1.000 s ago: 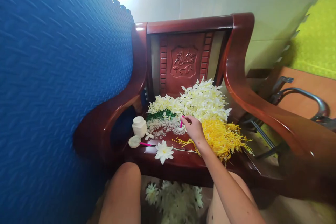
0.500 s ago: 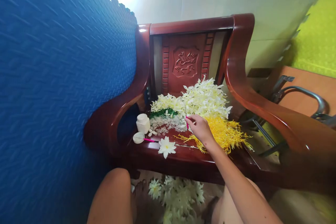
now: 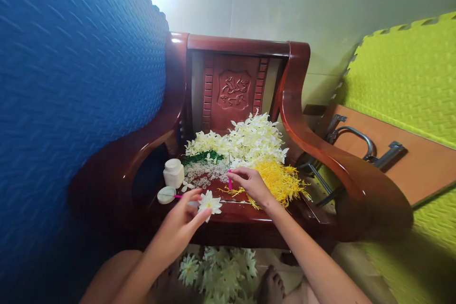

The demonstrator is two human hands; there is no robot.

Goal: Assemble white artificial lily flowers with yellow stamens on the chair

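Note:
My right hand [image 3: 249,183] pinches a pink-handled tool [image 3: 230,180] whose thin tip points up, over the front of the wooden seat. Beside a white flower [image 3: 210,203] on the seat's front edge is my left hand [image 3: 187,216], its thumb and fingers spread around the flower's left side. Whether the fingers touch the petals is hard to tell. A second pink stick [image 3: 178,196] lies across a white lid [image 3: 166,194], partly behind my left hand. Yellow strands [image 3: 280,180] are piled right of my right hand.
An open white jar [image 3: 174,173] stands behind the lid. Small clear pieces [image 3: 203,173], green bits [image 3: 203,157] and white petals [image 3: 256,140] cover the seat's back. Finished-looking white flowers [image 3: 228,270] sit below. Curved armrests [image 3: 142,147] flank the seat.
My left hand has come into view and reached the white flower. My right hand still holds the pink tool, now lower and more upright. The camera view has shifted to the right.

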